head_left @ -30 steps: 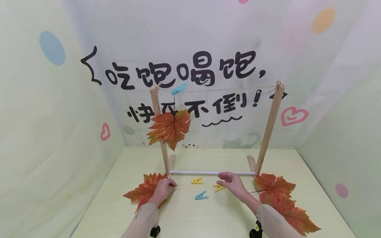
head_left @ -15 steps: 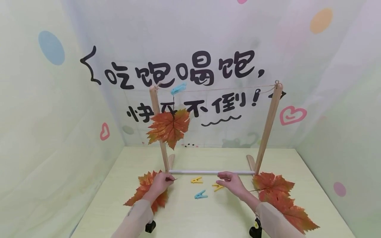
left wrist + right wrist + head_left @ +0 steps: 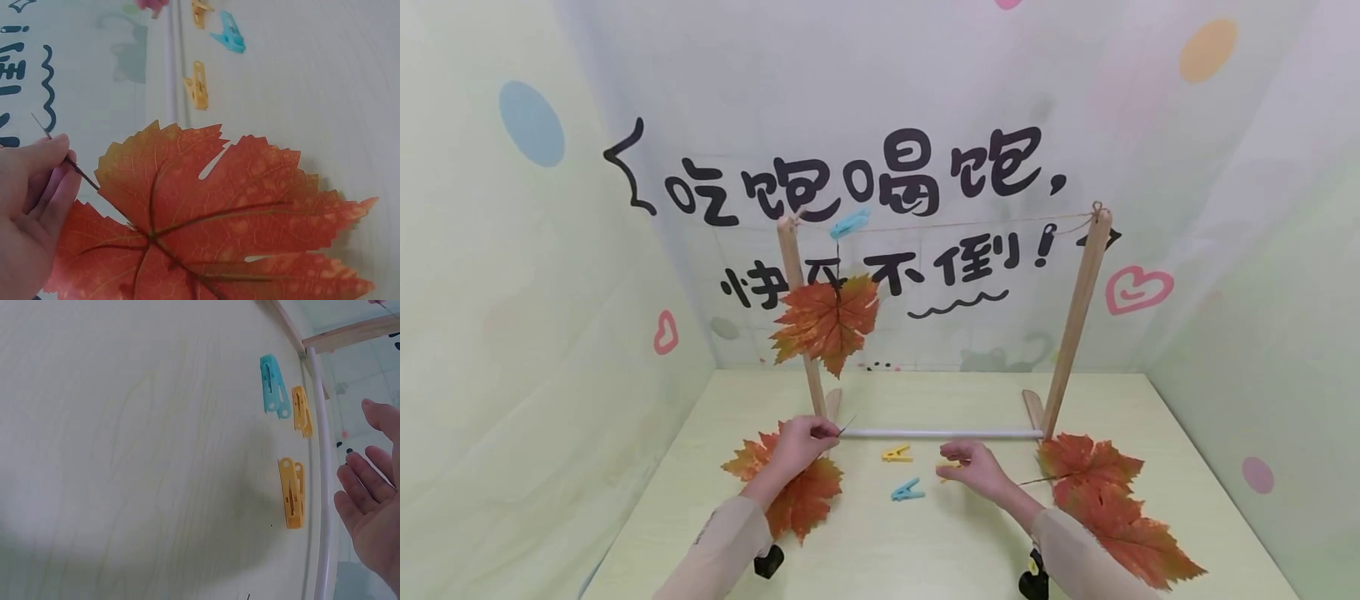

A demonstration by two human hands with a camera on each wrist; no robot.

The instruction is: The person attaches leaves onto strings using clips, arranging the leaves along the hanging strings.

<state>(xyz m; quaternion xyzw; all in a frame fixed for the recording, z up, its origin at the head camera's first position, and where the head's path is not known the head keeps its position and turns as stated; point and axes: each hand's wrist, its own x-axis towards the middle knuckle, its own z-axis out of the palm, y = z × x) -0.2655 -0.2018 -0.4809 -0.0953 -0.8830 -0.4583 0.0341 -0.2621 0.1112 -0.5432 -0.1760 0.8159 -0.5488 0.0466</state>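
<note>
My left hand pinches the thin dark stem of an orange-red artificial maple leaf between thumb and fingers. The leaf hangs below that hand, and the stem's tip sticks out past the fingertips. My right hand holds nothing, its fingers loosely bent and spread from the thumb. It hovers beside a yellow clothespin and partly covers it in the head view. Another yellow clothespin and a blue clothespin lie on the table between the hands.
Behind the hands stands a wooden rack with a left post, a right post and a white crossbar. On its twine, a blue clothespin holds a maple leaf. More maple leaves lie at right.
My left hand has risen and moved slightly away from me, tilting the stem upward and bringing the leaf with it. My right hand has shifted only slightly, toward the left.
</note>
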